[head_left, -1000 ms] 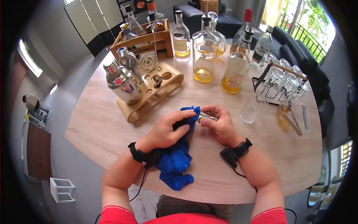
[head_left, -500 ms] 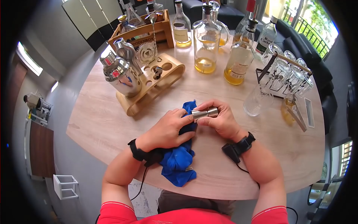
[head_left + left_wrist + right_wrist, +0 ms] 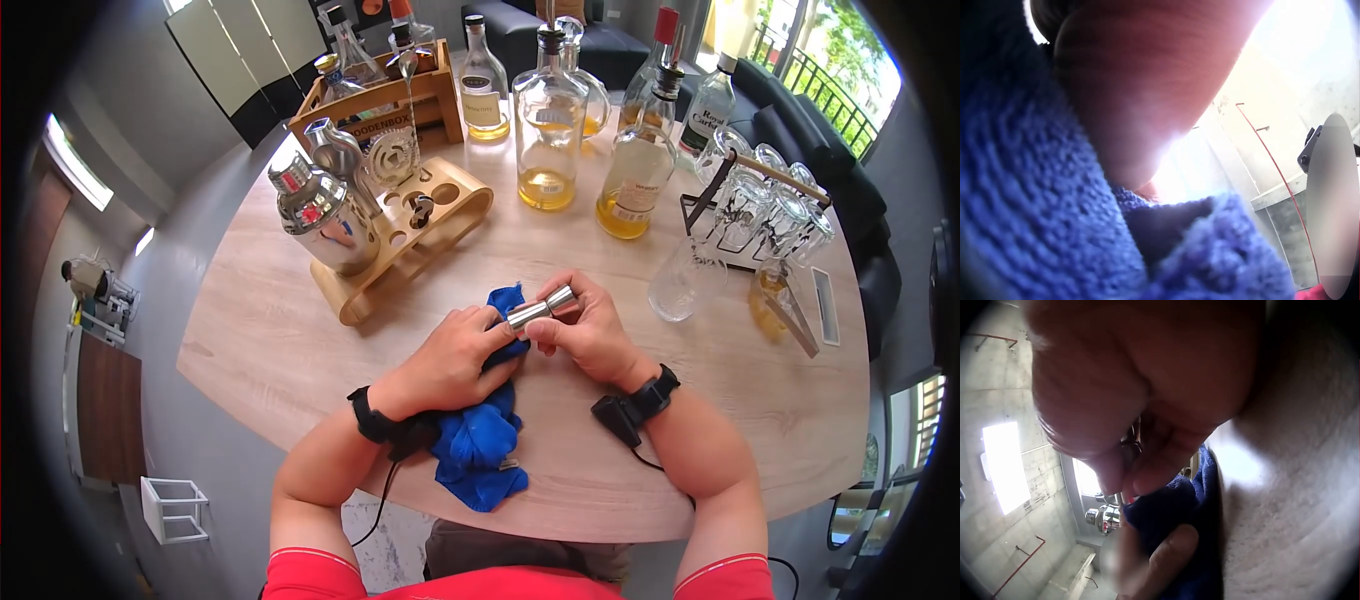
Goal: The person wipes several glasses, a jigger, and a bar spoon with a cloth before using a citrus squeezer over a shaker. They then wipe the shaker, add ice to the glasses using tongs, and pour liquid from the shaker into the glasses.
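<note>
In the head view a shiny steel jigger (image 3: 541, 311) is pinched between the thumb and fingers of my right hand (image 3: 603, 338), tilted with its far end up to the right. My left hand (image 3: 448, 358) grips a blue cloth (image 3: 478, 440), its fingertips right at the jigger's near end. The cloth hangs down under that palm onto the table. Close up, the left wrist view shows the cloth's fuzzy folds (image 3: 1035, 187) against the hand. The right wrist view is mostly dark fingers, with the cloth (image 3: 1169, 503) beyond them and the jigger largely hidden.
A bamboo stand (image 3: 425, 225) with a cocktail shaker (image 3: 325, 220) stands at the left, a wooden bottle crate (image 3: 440, 95) behind it. Several bottles, among them a pourer bottle (image 3: 635, 185), line the back. At right are a clear glass (image 3: 685, 285) and a rack of hanging glasses (image 3: 765, 215).
The cloth was over the jigger's left end; the left fingers have drawn back with it, baring the jigger. My right hand has tilted the jigger, its right end now higher.
</note>
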A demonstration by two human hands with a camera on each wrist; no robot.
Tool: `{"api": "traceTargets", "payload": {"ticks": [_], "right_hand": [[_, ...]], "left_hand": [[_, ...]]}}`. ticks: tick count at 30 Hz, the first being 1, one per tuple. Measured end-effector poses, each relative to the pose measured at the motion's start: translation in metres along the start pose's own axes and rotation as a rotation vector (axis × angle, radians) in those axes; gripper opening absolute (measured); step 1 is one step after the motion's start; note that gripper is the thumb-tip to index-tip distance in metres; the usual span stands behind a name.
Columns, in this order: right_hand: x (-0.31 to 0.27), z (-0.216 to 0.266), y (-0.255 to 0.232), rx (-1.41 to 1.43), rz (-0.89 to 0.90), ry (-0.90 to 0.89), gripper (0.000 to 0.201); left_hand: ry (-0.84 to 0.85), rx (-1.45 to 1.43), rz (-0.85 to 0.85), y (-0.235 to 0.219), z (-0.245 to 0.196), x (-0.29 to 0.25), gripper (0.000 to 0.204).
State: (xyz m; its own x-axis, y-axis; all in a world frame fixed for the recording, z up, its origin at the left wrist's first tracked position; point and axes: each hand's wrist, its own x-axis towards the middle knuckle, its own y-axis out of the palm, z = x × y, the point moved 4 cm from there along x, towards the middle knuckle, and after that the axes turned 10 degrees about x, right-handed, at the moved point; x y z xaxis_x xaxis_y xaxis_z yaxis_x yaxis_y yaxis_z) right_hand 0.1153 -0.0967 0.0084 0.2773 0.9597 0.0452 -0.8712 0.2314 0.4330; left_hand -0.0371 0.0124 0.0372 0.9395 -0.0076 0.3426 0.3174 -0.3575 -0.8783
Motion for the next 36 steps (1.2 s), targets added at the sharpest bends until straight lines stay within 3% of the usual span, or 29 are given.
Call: {"api": "traceTargets", "payload": {"ticks": [3,4,6,12,18,21,24,26,27,29,31,33,34,36], "right_hand": [[0.000,-0.001,-0.003,-0.054,-0.083,0.113,0.034],[0.000,-0.002,-0.001,-0.056,-0.082,0.110,0.034],[0.001,0.001,0.008,0.161,-0.036,-0.104,0.033],[0.000,-0.007,0.000,0.159,-0.017,0.031,0.029],[0.004,-0.012,0.003,0.215,0.004,-0.099,0.026],[0.004,-0.015,-0.004,0.344,-0.057,-0.056,0.027],[0.000,-0.006,0.005,0.435,-0.101,-0.004,0.033],[-0.001,-0.004,0.007,0.390,-0.107,0.028,0.035],[-0.001,-0.005,0.008,0.346,-0.112,0.059,0.036],[0.000,-0.009,0.005,0.268,-0.082,0.076,0.036],[0.000,-0.009,0.006,0.189,-0.051,0.093,0.036],[-0.001,-0.002,0.013,-0.127,0.019,0.089,0.031],[-0.002,-0.004,0.017,-0.110,0.049,0.096,0.030],[-0.003,-0.009,0.020,-0.126,0.060,0.049,0.029]], "left_hand": [[0.016,0.005,-0.014,-0.003,-0.004,0.001,0.046],[-0.021,0.005,0.027,-0.002,-0.004,0.001,0.046],[-0.057,0.005,0.066,-0.001,-0.003,0.001,0.047],[-0.061,-0.039,0.033,0.000,-0.002,0.000,0.057],[-0.080,-0.043,-0.021,-0.008,-0.003,0.003,0.050],[-0.115,-0.051,0.040,-0.008,0.000,-0.001,0.048],[-0.147,-0.234,-0.010,-0.008,0.001,-0.004,0.043],[-0.432,-0.510,-0.171,-0.011,0.013,-0.010,0.040],[-0.433,-0.508,-0.169,-0.011,0.010,-0.008,0.040],[-0.430,-0.992,-0.483,-0.019,0.006,-0.005,0.046],[-0.413,-0.914,-0.440,-0.011,0.019,-0.012,0.051],[-0.154,-0.398,-0.441,-0.017,0.010,-0.011,0.049],[-0.117,-0.278,-0.348,-0.022,-0.002,-0.004,0.046],[-0.143,-0.274,-0.277,-0.016,-0.005,-0.003,0.043]]}}
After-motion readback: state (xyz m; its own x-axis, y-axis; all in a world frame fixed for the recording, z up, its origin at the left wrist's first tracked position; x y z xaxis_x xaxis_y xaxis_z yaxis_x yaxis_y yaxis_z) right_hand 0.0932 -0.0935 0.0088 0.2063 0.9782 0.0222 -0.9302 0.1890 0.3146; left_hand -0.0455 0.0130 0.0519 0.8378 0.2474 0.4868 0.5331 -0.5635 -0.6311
